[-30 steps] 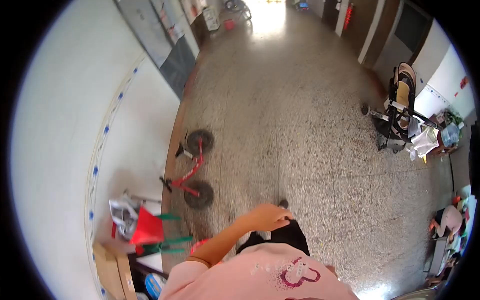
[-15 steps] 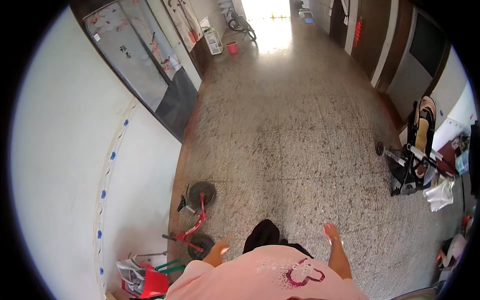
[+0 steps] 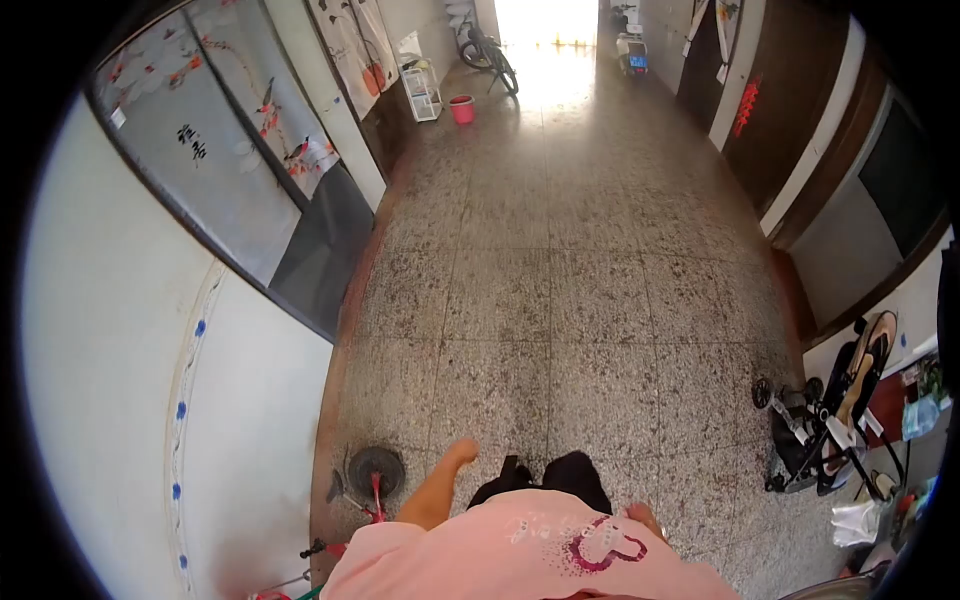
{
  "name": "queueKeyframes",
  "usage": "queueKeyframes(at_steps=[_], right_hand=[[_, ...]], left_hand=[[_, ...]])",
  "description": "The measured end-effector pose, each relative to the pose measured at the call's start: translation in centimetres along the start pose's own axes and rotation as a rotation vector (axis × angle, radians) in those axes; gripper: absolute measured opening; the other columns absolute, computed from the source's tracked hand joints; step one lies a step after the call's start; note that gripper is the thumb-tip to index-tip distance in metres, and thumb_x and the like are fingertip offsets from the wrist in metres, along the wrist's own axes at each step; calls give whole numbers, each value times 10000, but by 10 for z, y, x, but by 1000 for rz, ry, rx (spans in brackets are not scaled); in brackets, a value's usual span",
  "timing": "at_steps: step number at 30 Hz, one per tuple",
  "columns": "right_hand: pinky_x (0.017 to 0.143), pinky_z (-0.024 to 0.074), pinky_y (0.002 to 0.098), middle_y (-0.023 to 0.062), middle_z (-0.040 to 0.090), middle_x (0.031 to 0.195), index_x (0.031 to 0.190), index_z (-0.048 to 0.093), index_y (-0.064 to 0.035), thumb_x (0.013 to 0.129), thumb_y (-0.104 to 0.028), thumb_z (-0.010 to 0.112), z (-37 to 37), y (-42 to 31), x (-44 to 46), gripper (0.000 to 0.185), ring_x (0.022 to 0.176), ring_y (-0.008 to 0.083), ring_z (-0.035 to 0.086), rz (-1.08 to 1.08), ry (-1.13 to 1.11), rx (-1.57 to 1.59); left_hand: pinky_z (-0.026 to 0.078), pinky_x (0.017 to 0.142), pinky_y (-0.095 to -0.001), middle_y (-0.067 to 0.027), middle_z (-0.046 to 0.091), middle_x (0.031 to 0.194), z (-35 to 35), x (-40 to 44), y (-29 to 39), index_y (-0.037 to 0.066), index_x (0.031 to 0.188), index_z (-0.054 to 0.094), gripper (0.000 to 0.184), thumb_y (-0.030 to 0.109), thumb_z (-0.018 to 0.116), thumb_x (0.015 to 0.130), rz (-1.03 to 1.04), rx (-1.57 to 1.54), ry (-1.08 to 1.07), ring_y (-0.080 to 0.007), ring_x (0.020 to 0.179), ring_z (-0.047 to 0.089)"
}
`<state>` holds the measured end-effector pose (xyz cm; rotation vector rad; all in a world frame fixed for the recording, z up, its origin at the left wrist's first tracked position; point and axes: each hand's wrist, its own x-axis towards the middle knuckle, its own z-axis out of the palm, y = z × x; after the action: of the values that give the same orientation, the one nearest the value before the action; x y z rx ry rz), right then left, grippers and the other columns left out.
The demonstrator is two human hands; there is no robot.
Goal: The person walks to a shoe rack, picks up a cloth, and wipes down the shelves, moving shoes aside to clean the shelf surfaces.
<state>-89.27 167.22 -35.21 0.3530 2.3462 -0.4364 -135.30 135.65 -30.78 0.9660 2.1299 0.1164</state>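
My left hand [image 3: 462,452] hangs forward of my pink shirt [image 3: 500,545], over the speckled floor and left of my dark-clothed legs [image 3: 575,478]. Its fingers are too small and blurred to read, and no object shows in it. Low beside the shirt's right edge is my right hand [image 3: 640,514], partly hidden, its fingers not clear. Left of my left arm lies a small red bike, its dark wheel [image 3: 376,474] close to the wall. Neither hand touches the bike.
A folded stroller [image 3: 850,400] stands by the right wall. Farther along the hallway are a red bucket [image 3: 461,110], a white rack [image 3: 421,92], a bicycle [image 3: 488,58] and a scooter [image 3: 632,55]. Doorways line both sides, one with a printed curtain [image 3: 220,130].
The bike and stroller have shifted down the view, and the doorways appear nearer. My left arm has swung forward from beside the shirt; my right arm has drawn back.
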Motion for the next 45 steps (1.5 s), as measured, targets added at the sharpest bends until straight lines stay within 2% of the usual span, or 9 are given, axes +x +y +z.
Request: queueKeyframes(at_steps=[6,14,16,18,26,30,32,38,45], right_hand=[[687,516,451,171,661,843,804,690,-80,797,-219,543,-52,56,30,202,817,331,649,543,-249,581],[683,513,447,186,663,887,849,707,-69,831,-142,497,-256,195,219,223,824,333,649,633,-76,692],[713,509,475,192,658,935,877,703,-52,817,-126,485,-348,231,288,238,855,376,634,343,331,91],[648,498,392,137,626,740,909,652,-33,823,-226,525,-444,254,379,247,667,286,610,315,781,758],[664,494,360,128,658,841,930,638,-25,866,-256,546,-741,268,587,257,759,250,627,143,540,813],[572,496,310,82,653,690,858,649,-18,868,-217,503,-745,313,640,247,603,184,630,297,350,830],[643,512,370,143,660,810,857,676,-44,817,-198,522,-753,324,629,221,697,248,643,307,50,644],[729,519,444,207,676,935,870,697,-48,804,-206,540,-810,357,682,233,828,331,657,403,-81,620],[754,516,466,212,679,910,868,699,-27,843,-216,504,-951,428,807,273,854,368,654,482,13,680]], left_hand=[[461,869,-442,-210,634,1060,-234,191,148,22,1070,612,307,243,517,879,534,-355,431,-402,1017,574],[479,790,-451,-203,649,1009,-298,321,66,3,1043,629,355,300,550,867,17,-149,-49,-338,935,616],[466,616,-451,-208,628,772,-293,310,31,6,983,593,301,263,491,862,-175,-219,-108,-312,695,612],[399,470,-391,-138,608,694,-286,310,-13,65,1037,583,253,232,489,873,-358,-568,-223,-211,538,531],[441,482,-398,-128,608,648,-376,421,-62,58,814,610,191,213,509,858,-792,-658,-318,-229,543,576],[507,561,-414,-142,650,677,-491,594,-38,35,649,642,268,177,516,838,-740,-727,3,-269,629,647],[525,658,-460,-195,684,798,-592,685,-21,14,777,698,246,163,508,826,-326,-257,-266,-328,772,676],[477,876,-400,-166,658,1079,-832,900,97,47,1078,646,339,297,541,875,156,-519,255,-339,1020,614],[496,769,-411,-183,673,963,-955,1024,90,13,1002,657,328,283,530,866,-45,-496,182,-303,893,647]])
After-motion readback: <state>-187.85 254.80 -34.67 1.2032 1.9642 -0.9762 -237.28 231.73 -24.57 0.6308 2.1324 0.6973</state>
